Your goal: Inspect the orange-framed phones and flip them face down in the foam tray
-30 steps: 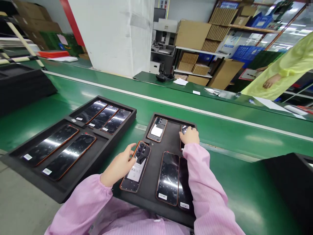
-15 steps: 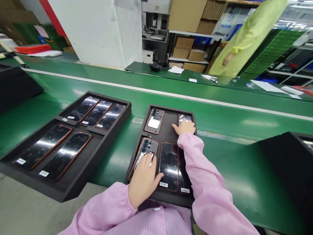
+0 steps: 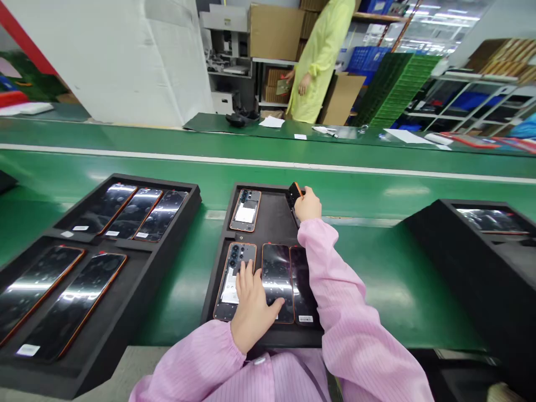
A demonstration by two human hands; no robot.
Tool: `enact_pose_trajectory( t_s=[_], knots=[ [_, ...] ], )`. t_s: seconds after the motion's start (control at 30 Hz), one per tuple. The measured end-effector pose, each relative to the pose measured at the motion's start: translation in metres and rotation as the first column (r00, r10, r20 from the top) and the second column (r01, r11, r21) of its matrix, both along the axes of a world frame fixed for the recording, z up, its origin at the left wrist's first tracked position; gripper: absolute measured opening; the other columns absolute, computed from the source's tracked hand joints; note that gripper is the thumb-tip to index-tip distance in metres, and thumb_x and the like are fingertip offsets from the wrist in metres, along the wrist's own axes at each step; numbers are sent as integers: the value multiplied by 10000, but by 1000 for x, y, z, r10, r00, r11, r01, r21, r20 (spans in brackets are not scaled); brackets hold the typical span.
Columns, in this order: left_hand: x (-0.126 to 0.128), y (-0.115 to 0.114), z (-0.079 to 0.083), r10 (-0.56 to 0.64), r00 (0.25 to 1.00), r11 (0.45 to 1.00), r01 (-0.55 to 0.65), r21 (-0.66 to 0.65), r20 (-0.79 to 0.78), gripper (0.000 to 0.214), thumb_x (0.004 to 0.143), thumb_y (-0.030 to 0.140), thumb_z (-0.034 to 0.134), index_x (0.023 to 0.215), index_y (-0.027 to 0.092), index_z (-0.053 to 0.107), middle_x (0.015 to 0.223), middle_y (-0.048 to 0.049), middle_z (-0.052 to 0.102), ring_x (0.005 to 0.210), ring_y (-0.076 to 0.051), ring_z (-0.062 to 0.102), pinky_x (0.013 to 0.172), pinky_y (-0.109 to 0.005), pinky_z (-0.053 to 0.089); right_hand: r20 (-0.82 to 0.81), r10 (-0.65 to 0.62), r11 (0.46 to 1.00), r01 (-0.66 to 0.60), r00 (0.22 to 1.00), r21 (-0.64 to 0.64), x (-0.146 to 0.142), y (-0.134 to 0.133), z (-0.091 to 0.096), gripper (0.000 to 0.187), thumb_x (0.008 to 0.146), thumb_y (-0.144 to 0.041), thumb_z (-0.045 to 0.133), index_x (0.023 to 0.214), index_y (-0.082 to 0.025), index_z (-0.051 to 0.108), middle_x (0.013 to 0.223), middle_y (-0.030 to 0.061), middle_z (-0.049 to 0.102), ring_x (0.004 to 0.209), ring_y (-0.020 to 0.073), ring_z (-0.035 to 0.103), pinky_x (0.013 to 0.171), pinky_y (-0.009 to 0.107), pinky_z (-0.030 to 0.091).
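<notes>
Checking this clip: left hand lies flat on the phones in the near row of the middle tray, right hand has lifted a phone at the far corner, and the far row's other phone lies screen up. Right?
Not quite. The head view shows the far row's other phone lying back up, camera lenses and a white label showing, not screen up. The rest holds: the left hand lies flat on the near row of the middle tray, and the right hand has a phone lifted at the far corner.

Orange-edged phone [image 3: 295, 192] tilted up on edge, tray's far-right corner; second phone [image 3: 235, 273] flat, back up, near-left.
</notes>
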State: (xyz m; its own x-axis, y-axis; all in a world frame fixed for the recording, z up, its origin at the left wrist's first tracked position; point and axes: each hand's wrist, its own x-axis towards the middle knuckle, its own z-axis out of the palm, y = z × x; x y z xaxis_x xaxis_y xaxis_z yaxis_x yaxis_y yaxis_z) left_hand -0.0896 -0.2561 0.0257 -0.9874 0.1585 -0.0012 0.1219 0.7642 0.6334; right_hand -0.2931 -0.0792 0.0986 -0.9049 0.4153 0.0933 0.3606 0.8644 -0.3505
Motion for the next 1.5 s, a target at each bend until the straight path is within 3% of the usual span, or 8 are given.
enact_pose_trajectory(
  t_s=[0.33, 0.5, 0.73, 0.93, 1.07, 1.23, 1.4, 1.5],
  knots=[
    [8, 17, 23, -232, 930, 809, 22, 588, 286, 671, 814, 118, 343, 1475, 157, 234, 1527, -88, 391, 1404, -181, 392, 1191, -381, 319, -105, 225, 939, -245, 969, -243, -5, 9, -41, 345, 923, -108, 492, 1258, -108, 577, 1149, 90, 680, 1007, 162, 656, 900, 327, 517],
    [5, 16, 30, -208, 948, 784, 14, 620, 241, 726, 768, 102, 325, 1490, 149, 283, 1571, -23, 320, 1459, -152, 285, 1224, -337, 239, -219, 301, 928, -338, 928, -154, 2, -2, -23, 562, 926, -131, 436, 1480, -102, 345, 1526, 122, 366, 1422, 178, 300, 1152, 303, 283],
    [16, -7, 23, 20, 997, 951, -42, 306, 75, 673, 837, 117, 346, 1495, 255, 309, 1613, -11, 200, 1490, -255, 184, 1197, -498, 280, 12, 457, 884, -452, 890, -115, 94, 6, 12, 348, 880, -269, 554, 1209, -193, 636, 873, 70, 703, 867, 239, 650, 871, 364, 490],
    [16, 9, 3, -44, 998, 996, 48, 80, -54, 703, 891, 128, 381, 1534, 273, 135, 1638, -79, -39, 1504, -309, -12, 1166, -585, 281, 152, 483, 874, -486, 862, -20, 191, -7, -38, 895, 723, -301, 733, 1503, -130, 329, 1466, 205, 406, 1345, 355, 389, 1077, 467, 388],
    [9, -1, 6, -80, 983, 994, 67, -85, -167, 622, 934, 246, 417, 1518, 218, 204, 1621, -143, 104, 1506, -328, 68, 1162, -598, 269, 123, 363, 930, -367, 924, 12, 202, -14, -59, 846, 769, -283, 669, 1507, -89, 304, 1527, 247, 285, 1422, 372, 281, 1126, 474, 333],
    [-2, -25, 9, -91, 982, 947, 35, -318, -163, 680, 892, 393, 541, 1466, 98, 328, 1444, -229, 444, 1323, -377, 448, 1055, -560, 414, 192, 277, 951, -297, 941, 83, 191, -23, -35, 811, 730, -190, 601, 1474, -21, 327, 1414, 309, 424, 1288, 389, 469, 1014, 443, 432],
    [-4, -20, 10, -74, 985, 952, 23, -304, -158, 589, 894, 311, 553, 1438, 151, 397, 1397, -178, 501, 1305, -341, 461, 1058, -539, 409, 321, 63, 996, -81, 945, 44, 195, 17, -1, 625, 835, -215, 475, 1452, -146, 400, 861, 130, 713, 759, 311, 687, 711, 399, 508],
    [1, -13, 11, -109, 979, 953, 53, -299, -173, 585, 884, 286, 567, 1436, 173, 408, 1450, -165, 465, 1385, -353, 372, 1110, -564, 346, 163, 34, 992, -14, 986, -126, 205, 41, -6, 544, 847, -207, 442, 1388, -201, 487, 903, 97, 726, 734, 268, 689, 683, 363, 504]
  ],
)
